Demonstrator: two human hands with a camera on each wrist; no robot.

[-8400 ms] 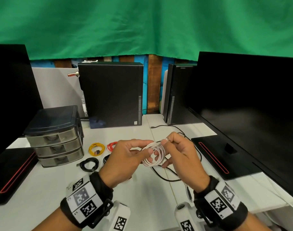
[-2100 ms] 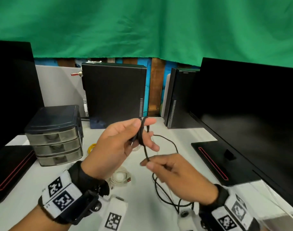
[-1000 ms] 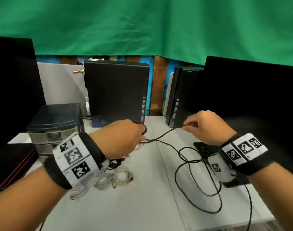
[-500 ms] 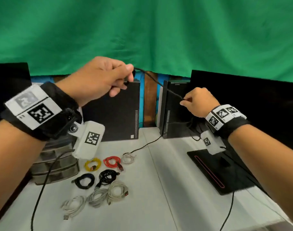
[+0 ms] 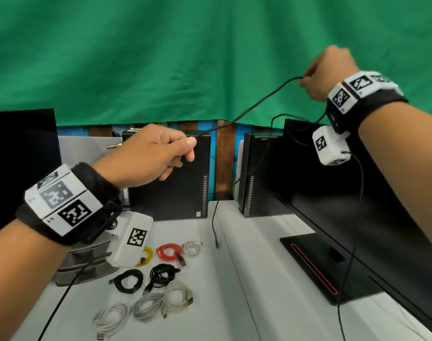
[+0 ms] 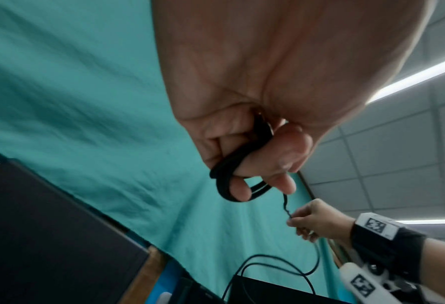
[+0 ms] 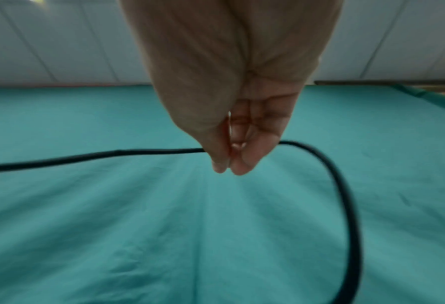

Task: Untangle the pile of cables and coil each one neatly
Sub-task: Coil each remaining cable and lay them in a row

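Observation:
A long black cable [image 5: 249, 108] runs taut between my two raised hands. My left hand [image 5: 158, 153] grips one end of it, with small loops of the black cable [image 6: 239, 164] wound round its fingers. My right hand [image 5: 323, 72] is held high at the upper right and pinches the cable [image 7: 143, 153] between thumb and fingertips. Past that pinch the cable hangs down in front of the right monitor. A loose end [image 5: 216, 227] dangles to the table. Several coiled cables lie on the white table [image 5: 259, 279]: red [image 5: 169, 252], yellow [image 5: 146, 257], black [image 5: 128, 280], white [image 5: 111, 318].
Two black computer towers [image 5: 170, 178] stand at the back of the table. A large monitor [image 5: 357, 205] fills the right side, another the left edge. A grey drawer unit [image 5: 84, 262] sits at the left. Green cloth [image 5: 160, 57] hangs behind.
My right hand has risen up and to the right, drawing the black cable out longer. My left hand has dropped lower. The dangling end now hangs near the table's middle.

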